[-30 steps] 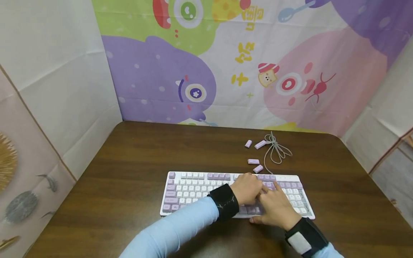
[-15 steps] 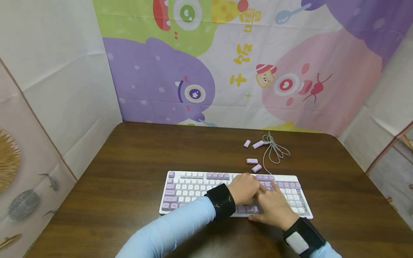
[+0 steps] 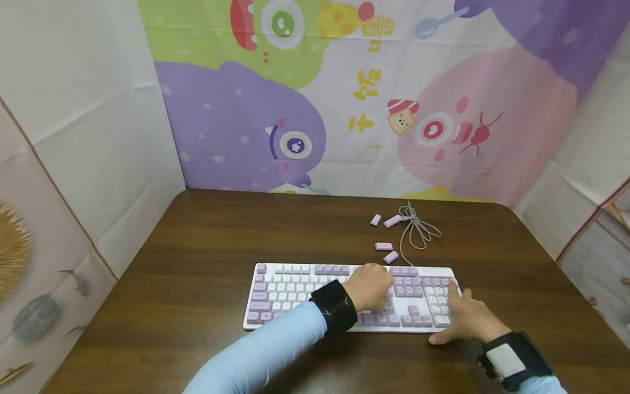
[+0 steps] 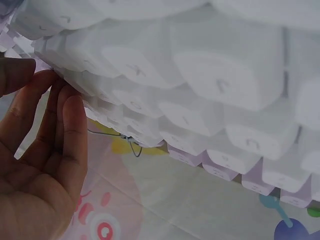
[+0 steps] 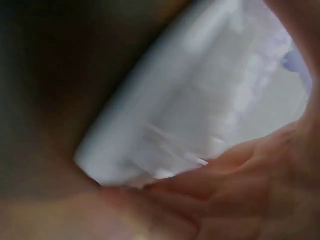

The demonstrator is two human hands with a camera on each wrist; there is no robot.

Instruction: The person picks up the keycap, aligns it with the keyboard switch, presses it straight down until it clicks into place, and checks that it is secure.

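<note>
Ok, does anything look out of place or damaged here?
Yes: four loose lilac pieces, apparently keycaps, lie scattered on the table behind the keyboard, near its cable. Keycaps normally sit on keys. No damage is plain.

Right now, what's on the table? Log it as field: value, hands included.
surface: brown table
main item: keyboard, white and purple keys
left hand: left hand over the keyboard, fingers bent at the keys; whether a key is pinched is unclear
right hand: right hand at the keyboard's right end, thumb spread from fingers
cable: pale cable, looped, behind the keyboard
loose: four small purple pieces near the cable
</note>
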